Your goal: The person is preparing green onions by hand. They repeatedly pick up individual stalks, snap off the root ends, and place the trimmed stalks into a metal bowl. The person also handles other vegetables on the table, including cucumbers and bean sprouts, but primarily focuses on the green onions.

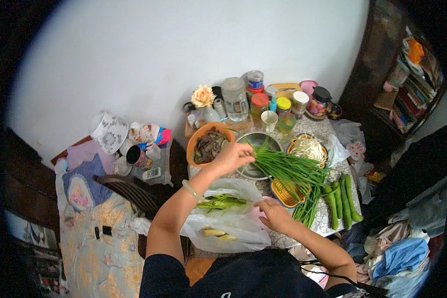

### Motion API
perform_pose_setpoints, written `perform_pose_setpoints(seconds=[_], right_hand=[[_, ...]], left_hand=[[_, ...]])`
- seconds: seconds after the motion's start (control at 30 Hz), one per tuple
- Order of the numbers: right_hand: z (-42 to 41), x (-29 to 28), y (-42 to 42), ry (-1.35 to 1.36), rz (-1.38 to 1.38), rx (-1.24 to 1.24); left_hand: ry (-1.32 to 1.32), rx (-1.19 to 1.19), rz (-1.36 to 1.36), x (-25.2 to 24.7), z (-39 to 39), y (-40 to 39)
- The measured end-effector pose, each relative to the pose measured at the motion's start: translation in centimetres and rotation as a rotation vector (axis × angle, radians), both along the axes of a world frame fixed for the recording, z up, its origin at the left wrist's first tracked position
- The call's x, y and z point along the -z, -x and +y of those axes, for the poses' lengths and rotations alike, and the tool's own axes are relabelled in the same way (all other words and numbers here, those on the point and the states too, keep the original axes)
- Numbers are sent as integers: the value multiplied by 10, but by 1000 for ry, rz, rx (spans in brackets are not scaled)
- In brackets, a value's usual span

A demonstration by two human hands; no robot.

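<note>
My left hand (232, 157) grips a bunch of long green garlic chives (283, 162) by one end. Their leaves fan out to the right over a stainless steel basin (246, 172) and an orange plastic basket (285, 192). More chives (308, 212) lie on the table beyond that basket. My right hand (276, 216) hovers at the right side of clear plastic bags (223, 219), fingers apart, beside a pink item (259, 214) it partly hides. Green trimmings (223, 202) and a few yellowish pieces (218, 234) lie in the bags.
An orange bowl (191, 149) of dark leafy greens and a basket of bean sprouts (307, 147) flank the basin. Several cucumbers (345, 201) lie at the right. Behind stand a glass pitcher (234, 98), jars (260, 106), a paper cup (269, 121) and a flower vase (211, 114).
</note>
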State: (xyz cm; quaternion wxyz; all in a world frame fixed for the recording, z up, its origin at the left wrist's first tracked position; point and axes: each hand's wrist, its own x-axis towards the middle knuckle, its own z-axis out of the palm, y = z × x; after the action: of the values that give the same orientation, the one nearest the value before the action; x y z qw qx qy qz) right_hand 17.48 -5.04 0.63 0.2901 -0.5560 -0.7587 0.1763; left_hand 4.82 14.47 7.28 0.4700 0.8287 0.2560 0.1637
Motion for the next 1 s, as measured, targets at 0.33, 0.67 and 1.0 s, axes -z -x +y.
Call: perform_pose_setpoints(seconds=[0.33, 0.67, 1.0], right_hand=[[-96, 1, -93, 397, 317, 333], [-141, 9, -116, 488, 344, 525], [-149, 87, -133, 450, 178, 759]], left_hand=[[-405, 504, 13, -38, -14, -76], [-845, 334, 745, 110, 81, -82], [-870, 424, 543, 76, 16, -91]])
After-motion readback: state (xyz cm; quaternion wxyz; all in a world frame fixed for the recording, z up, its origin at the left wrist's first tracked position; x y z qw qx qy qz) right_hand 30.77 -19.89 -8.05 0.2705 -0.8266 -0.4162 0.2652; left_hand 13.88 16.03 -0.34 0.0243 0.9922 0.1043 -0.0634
